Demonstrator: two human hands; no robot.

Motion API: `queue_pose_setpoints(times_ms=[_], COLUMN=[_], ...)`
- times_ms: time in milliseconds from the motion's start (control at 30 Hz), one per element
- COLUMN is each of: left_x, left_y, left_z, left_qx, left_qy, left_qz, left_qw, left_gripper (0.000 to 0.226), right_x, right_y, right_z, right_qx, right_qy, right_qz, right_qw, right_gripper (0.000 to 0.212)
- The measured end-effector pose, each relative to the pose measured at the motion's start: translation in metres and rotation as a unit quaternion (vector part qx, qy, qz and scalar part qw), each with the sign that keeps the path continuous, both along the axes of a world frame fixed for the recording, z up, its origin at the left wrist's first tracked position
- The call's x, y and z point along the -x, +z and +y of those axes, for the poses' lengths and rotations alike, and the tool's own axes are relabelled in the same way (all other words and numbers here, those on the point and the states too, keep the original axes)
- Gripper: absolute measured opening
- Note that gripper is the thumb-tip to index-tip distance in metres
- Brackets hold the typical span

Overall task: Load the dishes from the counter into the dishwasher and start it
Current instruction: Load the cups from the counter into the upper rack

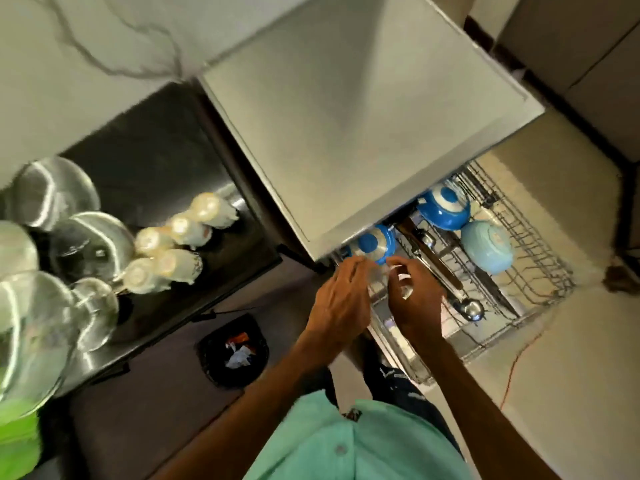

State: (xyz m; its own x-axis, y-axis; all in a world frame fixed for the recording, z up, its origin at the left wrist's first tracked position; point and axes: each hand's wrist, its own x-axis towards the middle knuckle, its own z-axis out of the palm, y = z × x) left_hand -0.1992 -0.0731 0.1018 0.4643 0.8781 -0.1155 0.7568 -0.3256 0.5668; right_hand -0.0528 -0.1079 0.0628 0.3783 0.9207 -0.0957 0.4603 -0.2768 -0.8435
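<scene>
Glossy black counter, wire rack, round bowls

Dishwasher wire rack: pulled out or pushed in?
Out. The grey wire rack juts past the grey metal dishwasher body over the pale floor, exposing a blue-and-white bowl and a steel ladle.

The single camera sat on the person's head and looked steeply down, almost along the body, so the green shirt filled the bottom edge and both forearms ran up from it. The left grip and right grip, bare hands meeting on a clear glass, lay near the centre at arm's length. The wide lens bent the edges. The bench curved along the left, the dishwasher filled the top, and its rack and the floor lay to the right.
</scene>
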Motion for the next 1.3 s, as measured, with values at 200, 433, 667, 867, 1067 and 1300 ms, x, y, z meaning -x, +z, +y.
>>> queue_pose_setpoints(times_ms=[200, 433, 667, 867, 1067, 1300], left_x=[0.072, 0.199, 0.288, 0.301, 0.3, 0.297], left_y=[0.064, 0.076, 0.058, 0.041, 0.025, 0.007], left_z=[0.02, 0.062, 0.098, 0.138, 0.166, 0.179], left_qx=[-0.039, -0.113, -0.145, -0.067, -0.01, -0.021], left_qy=[0.098, 0.26, 0.297, 0.212, 0.124, 0.09], left_qz=[-0.017, -0.038, 0.027, 0.143, 0.263, 0.303], left_qw=[0.994, 0.958, 0.944, 0.964, 0.957, 0.948], left_gripper=[0.044, 0.032, 0.043, 0.078, 0.077, 0.071], right_x=[0.067, 0.175, 0.254, 0.273, 0.266, 0.245], right_y=[0.052, 0.077, 0.059, 0.036, 0.034, 0.053], right_z=[0.041, 0.096, 0.178, 0.227, 0.219, 0.19], right_qx=[-0.009, -0.03, 0.03, 0.083, 0.063, 0.008], right_qy=[0.076, 0.185, 0.284, 0.367, 0.313, 0.22], right_qz=[0.037, 0.006, -0.079, -0.183, -0.152, -0.096], right_qw=[0.996, 0.982, 0.955, 0.909, 0.935, 0.971], right_gripper=[0.025, 0.033, 0.102, 0.106, 0.073, 0.078])
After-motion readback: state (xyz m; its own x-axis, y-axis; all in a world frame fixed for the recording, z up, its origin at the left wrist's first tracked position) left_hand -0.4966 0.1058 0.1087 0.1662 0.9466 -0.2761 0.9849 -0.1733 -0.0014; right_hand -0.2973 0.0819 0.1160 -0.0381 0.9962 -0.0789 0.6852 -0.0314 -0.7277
